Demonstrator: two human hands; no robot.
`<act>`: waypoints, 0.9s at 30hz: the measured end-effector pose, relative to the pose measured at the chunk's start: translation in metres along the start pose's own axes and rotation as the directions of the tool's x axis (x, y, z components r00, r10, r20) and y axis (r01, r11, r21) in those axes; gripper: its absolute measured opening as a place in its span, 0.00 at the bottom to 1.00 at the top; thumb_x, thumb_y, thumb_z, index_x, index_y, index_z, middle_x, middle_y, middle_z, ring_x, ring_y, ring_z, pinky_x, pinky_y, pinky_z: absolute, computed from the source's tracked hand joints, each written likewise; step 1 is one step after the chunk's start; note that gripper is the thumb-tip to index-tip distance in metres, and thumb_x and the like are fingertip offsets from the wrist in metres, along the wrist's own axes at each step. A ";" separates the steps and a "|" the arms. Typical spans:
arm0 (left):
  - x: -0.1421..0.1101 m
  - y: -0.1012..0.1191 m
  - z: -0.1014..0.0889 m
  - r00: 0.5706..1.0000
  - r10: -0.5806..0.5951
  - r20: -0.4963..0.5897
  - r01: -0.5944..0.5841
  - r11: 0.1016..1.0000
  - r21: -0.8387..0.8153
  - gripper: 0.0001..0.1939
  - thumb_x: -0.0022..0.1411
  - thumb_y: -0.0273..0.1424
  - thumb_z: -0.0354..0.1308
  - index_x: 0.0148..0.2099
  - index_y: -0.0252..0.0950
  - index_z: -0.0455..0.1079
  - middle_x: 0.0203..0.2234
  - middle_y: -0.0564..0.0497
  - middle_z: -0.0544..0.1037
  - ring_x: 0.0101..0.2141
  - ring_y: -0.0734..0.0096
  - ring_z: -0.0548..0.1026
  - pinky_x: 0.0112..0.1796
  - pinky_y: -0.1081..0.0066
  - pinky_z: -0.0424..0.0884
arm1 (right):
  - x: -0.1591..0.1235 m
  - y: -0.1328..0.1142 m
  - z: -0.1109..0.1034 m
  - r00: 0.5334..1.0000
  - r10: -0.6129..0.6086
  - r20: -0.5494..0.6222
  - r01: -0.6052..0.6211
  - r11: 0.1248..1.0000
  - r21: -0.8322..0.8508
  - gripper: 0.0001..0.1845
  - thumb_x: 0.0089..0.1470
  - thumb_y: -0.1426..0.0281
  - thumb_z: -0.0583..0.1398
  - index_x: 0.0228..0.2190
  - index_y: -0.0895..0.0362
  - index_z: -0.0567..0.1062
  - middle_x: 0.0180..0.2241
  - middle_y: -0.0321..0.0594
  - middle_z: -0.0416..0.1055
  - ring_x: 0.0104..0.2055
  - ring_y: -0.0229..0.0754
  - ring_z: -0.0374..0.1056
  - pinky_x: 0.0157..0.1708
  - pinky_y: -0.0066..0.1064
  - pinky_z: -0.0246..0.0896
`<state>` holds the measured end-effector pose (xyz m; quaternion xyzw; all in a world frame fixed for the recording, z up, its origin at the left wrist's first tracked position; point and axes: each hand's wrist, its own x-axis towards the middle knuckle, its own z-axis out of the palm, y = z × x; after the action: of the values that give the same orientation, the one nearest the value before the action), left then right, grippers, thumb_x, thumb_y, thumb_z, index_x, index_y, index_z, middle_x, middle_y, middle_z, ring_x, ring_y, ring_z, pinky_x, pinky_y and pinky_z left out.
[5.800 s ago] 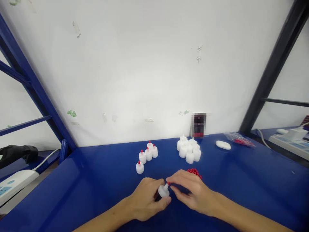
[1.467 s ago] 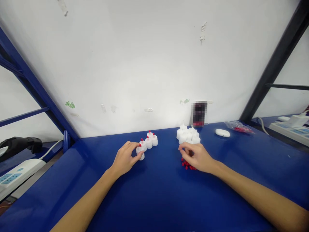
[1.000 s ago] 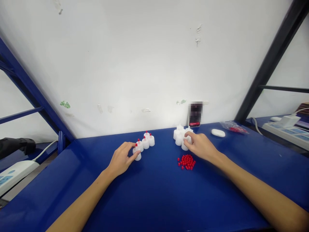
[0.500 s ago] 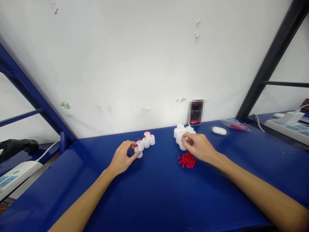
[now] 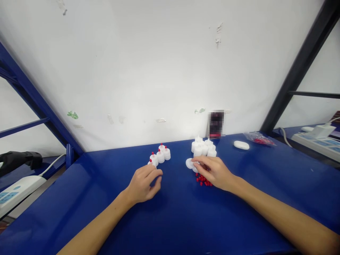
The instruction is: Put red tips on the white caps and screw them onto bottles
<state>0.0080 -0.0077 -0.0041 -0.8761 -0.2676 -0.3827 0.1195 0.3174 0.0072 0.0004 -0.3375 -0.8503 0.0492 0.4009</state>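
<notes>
My right hand (image 5: 214,171) pinches a white nozzle cap (image 5: 189,163), tilted with its round side toward the left. Just behind that hand stand several white nozzle caps (image 5: 204,147) in a cluster. Small red tips (image 5: 202,180) lie in a pile in front of it, partly hidden by the fingers. My left hand (image 5: 146,182) is empty, its fingers bent and the thumb apart from the index finger. Beyond it, several white nozzle caps with red tips (image 5: 160,156) stand upright in a loose row; the nearest is partly covered by this hand.
On the blue table (image 5: 170,219), a white oval case (image 5: 241,145) and a clear bag with red pieces (image 5: 260,138) lie to the right. A phone-like dark object (image 5: 216,124) leans on the wall. Power strips (image 5: 22,191) sit at the sides.
My left hand has let go of the nearest red-tipped cap and drawn back toward me. My right hand has pulled a white nozzle cap from the cluster, leftward and nearer.
</notes>
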 end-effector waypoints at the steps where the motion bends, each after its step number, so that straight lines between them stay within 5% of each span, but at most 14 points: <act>1: 0.001 0.006 0.001 0.999 0.014 0.043 -0.012 0.999 -0.030 0.06 0.63 0.23 0.51 0.42 0.36 0.66 0.27 0.52 0.70 0.27 0.71 0.66 0.30 0.71 0.64 | 0.000 -0.002 0.000 0.999 -0.033 -0.002 0.033 0.999 0.005 0.12 0.66 0.68 0.53 0.43 0.57 0.76 0.26 0.37 0.75 0.23 0.36 0.66 0.27 0.28 0.60; 4: 0.005 0.030 0.004 0.956 -0.132 0.262 0.199 0.948 -0.250 0.13 0.67 0.27 0.51 0.53 0.38 0.64 0.29 0.53 0.70 0.27 0.73 0.68 0.30 0.73 0.65 | -0.002 -0.019 0.002 0.981 -0.195 0.006 0.195 0.981 -0.014 0.09 0.65 0.69 0.56 0.40 0.57 0.76 0.27 0.38 0.74 0.26 0.37 0.65 0.29 0.29 0.59; 6: 0.008 0.048 0.005 0.857 -0.263 0.443 0.461 0.775 -0.432 0.25 0.69 0.31 0.51 0.65 0.40 0.51 0.33 0.54 0.71 0.24 0.76 0.66 0.26 0.76 0.63 | -0.004 -0.036 0.007 0.947 -0.317 0.048 0.318 0.948 -0.015 0.09 0.64 0.71 0.56 0.39 0.57 0.77 0.25 0.37 0.72 0.27 0.38 0.63 0.30 0.31 0.57; 7: 0.010 0.056 0.005 0.820 -0.239 0.520 0.509 0.719 -0.473 0.29 0.67 0.33 0.54 0.66 0.41 0.48 0.34 0.55 0.71 0.24 0.77 0.65 0.25 0.76 0.63 | -0.006 -0.044 0.010 0.934 -0.343 0.098 0.344 0.939 -0.002 0.09 0.64 0.71 0.56 0.40 0.56 0.77 0.26 0.38 0.71 0.28 0.38 0.63 0.31 0.32 0.57; 9: 0.013 0.065 0.006 0.793 -0.178 0.582 0.512 0.713 -0.479 0.20 0.66 0.34 0.56 0.58 0.40 0.60 0.31 0.56 0.70 0.25 0.77 0.64 0.28 0.75 0.62 | -0.008 -0.057 0.015 0.932 -0.332 0.143 0.327 0.943 0.061 0.09 0.65 0.70 0.56 0.43 0.54 0.76 0.29 0.38 0.73 0.30 0.38 0.64 0.32 0.32 0.57; 11: 0.015 0.065 0.006 0.800 -0.212 0.561 0.523 0.705 -0.479 0.08 0.69 0.35 0.52 0.48 0.38 0.65 0.27 0.57 0.68 0.25 0.77 0.62 0.28 0.75 0.60 | -0.009 -0.061 0.016 0.970 -0.191 0.151 0.170 0.975 0.142 0.10 0.64 0.69 0.57 0.47 0.53 0.74 0.34 0.39 0.74 0.35 0.39 0.67 0.37 0.33 0.60; 14: 0.013 0.055 0.006 0.759 -0.299 0.579 0.590 0.692 -0.416 0.09 0.71 0.37 0.51 0.47 0.38 0.65 0.23 0.59 0.65 0.22 0.78 0.60 0.26 0.75 0.57 | -0.004 -0.050 0.006 0.972 0.064 0.227 -0.100 0.984 0.151 0.13 0.62 0.63 0.60 0.47 0.52 0.70 0.47 0.43 0.72 0.45 0.43 0.68 0.46 0.38 0.62; 18: 0.009 0.043 0.006 0.733 -0.295 0.614 0.563 0.769 -0.303 0.12 0.69 0.40 0.55 0.48 0.39 0.67 0.23 0.59 0.68 0.22 0.77 0.63 0.27 0.76 0.58 | 0.004 -0.028 -0.012 0.926 0.210 0.315 -0.279 0.941 0.193 0.11 0.64 0.61 0.56 0.32 0.54 0.63 0.49 0.42 0.69 0.41 0.41 0.67 0.40 0.34 0.63; 23: 0.006 0.040 0.009 0.781 -0.154 0.605 0.354 0.908 -0.226 0.14 0.70 0.41 0.54 0.52 0.40 0.67 0.30 0.55 0.74 0.27 0.73 0.69 0.31 0.74 0.61 | 0.006 -0.024 -0.015 0.921 0.219 0.323 -0.296 0.931 0.214 0.16 0.64 0.60 0.55 0.28 0.53 0.59 0.28 0.34 0.67 0.27 0.37 0.62 0.29 0.30 0.57; 27: 0.007 0.040 0.009 0.770 -0.149 0.620 0.329 0.926 -0.187 0.15 0.70 0.43 0.53 0.52 0.40 0.67 0.28 0.55 0.73 0.27 0.71 0.69 0.31 0.74 0.61 | 0.006 -0.023 -0.011 0.916 0.188 0.354 -0.200 0.980 -0.002 0.18 0.66 0.62 0.52 0.24 0.55 0.61 0.23 0.35 0.67 0.27 0.39 0.62 0.32 0.32 0.54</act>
<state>0.0397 -0.0345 -0.0056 -0.9174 -0.3439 -0.1350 -0.1478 0.3104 -0.0091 0.0198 -0.3989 -0.8696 0.1631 0.2410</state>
